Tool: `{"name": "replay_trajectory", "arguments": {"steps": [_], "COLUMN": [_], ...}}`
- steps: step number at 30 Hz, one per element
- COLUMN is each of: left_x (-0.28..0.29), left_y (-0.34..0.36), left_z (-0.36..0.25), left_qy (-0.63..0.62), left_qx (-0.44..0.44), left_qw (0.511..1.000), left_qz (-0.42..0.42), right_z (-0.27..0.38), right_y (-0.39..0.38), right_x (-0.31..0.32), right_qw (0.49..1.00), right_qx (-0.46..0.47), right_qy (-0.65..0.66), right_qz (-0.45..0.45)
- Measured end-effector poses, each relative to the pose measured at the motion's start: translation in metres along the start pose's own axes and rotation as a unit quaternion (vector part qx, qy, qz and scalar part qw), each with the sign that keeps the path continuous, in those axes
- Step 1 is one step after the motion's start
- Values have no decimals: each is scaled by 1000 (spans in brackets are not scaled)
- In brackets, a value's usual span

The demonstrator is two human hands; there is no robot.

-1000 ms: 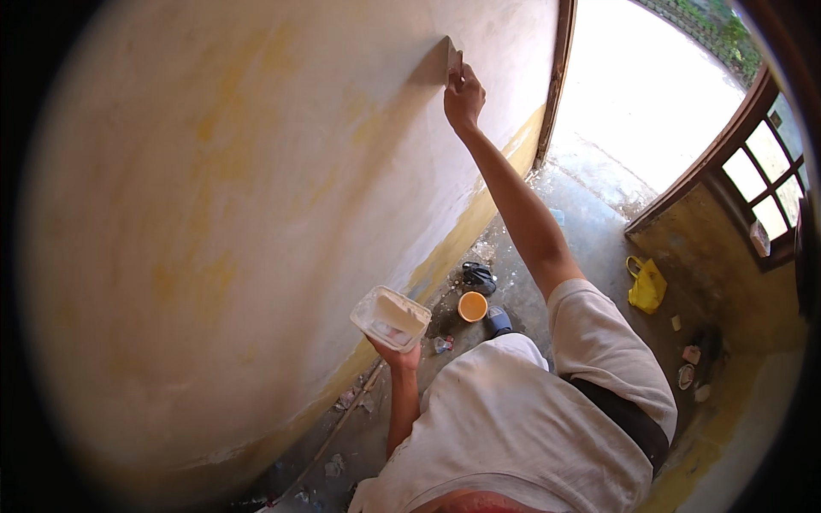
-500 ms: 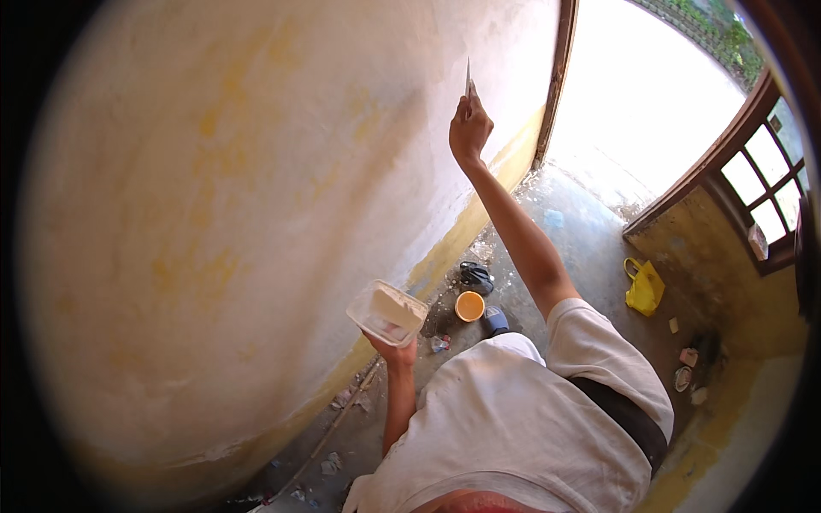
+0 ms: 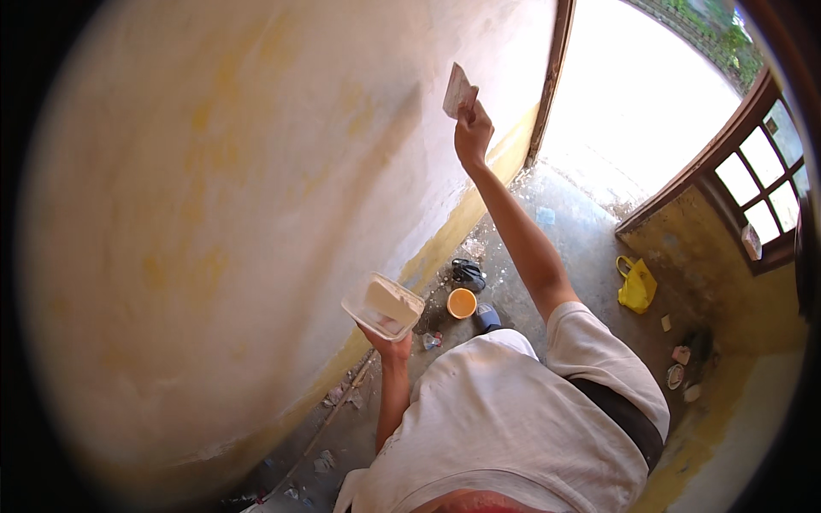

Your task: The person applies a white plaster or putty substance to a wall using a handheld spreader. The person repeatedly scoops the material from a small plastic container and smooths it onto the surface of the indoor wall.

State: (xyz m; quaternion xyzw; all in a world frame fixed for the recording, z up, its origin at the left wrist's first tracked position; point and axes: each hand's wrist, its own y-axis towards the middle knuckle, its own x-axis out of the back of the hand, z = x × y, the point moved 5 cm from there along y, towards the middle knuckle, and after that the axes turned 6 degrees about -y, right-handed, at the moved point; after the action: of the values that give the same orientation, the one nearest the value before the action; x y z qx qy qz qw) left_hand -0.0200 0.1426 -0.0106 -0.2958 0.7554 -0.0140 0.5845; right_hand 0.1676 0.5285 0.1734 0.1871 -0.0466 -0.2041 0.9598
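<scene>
My right hand (image 3: pixel 474 137) is stretched far forward, closed round a flat putty knife (image 3: pixel 457 91). The blade's broad face shows, beside the wall (image 3: pixel 282 171); whether it touches the surface I cannot tell. Low on the left, my left hand (image 3: pixel 389 344) holds up a white rectangular plastic tub (image 3: pixel 382 307) from beneath, tilted so its inside shows. Pale paste lies in the tub. The wall is whitish, with yellow patches showing through and a yellow band along its foot.
On the floor (image 3: pixel 547 248) stand an orange bucket (image 3: pixel 462 303) and a black bag-like bundle (image 3: pixel 467 274). A yellow bag (image 3: pixel 637 285) lies to the right, near scattered rubble. A long stick (image 3: pixel 329 419) lies along the wall's foot. Beyond is a bright doorway (image 3: pixel 633 94) and a barred window (image 3: pixel 761 179).
The putty knife has turned from edge-on to showing its broad face, its blade swinging slightly left. My left hand and the tub stay nearly in place; the whole view has shifted slightly.
</scene>
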Motion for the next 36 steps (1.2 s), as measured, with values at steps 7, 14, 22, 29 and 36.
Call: {"name": "replay_trajectory", "arguments": {"steps": [7,14,22,29,36], "left_x": [-12,-57,-59,-50,-79], "left_y": [2,-18,-1,2,2], "left_z": [-1,-9,7,22,30], "left_qy": [27,126,111,116,87], "left_qx": [-19,-73,0,49,77], "left_qw": [999,988,994,991,989], "left_qz": [10,57,-7,37,90], "right_z": [79,78,58,34,-25], "right_y": [-35,-198,-247,-271,-252], "right_x": [-60,12,57,60,92], "right_qw": [988,936,865,865,886], "right_qx": [131,135,171,104,-142], "right_qy": [-68,21,-74,-120,-36], "right_qz": [43,324,465,477,439]}}
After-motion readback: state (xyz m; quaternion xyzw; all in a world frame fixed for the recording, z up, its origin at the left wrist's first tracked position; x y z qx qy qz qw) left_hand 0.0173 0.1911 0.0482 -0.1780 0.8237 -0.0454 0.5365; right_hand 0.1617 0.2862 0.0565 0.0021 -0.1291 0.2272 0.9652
